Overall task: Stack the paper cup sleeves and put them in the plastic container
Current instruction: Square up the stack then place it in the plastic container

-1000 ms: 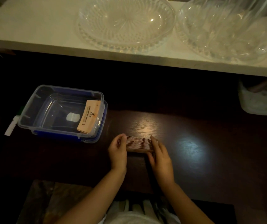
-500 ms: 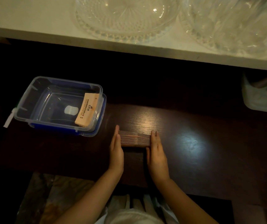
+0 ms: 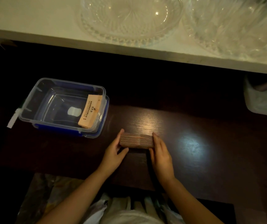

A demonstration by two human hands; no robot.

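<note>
Both hands, left hand point(image 3: 114, 153) and right hand point(image 3: 160, 153), clasped the squared sleeve stack point(image 3: 136, 140) endwise; next, I judged, came lifting it toward the plastic container point(image 3: 32, 101) at ten o'clock.

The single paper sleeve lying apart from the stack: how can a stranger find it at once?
Find the clear plastic container with blue clips on the dark table's left side. Inside, against its right wall, leans one flat orange-tan sleeve with printed text, unlike the stack between both hands.

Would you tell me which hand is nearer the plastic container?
Left. The left hand holds the sleeve stack's container-side end; the right hand holds the far end from the plastic container.
</note>
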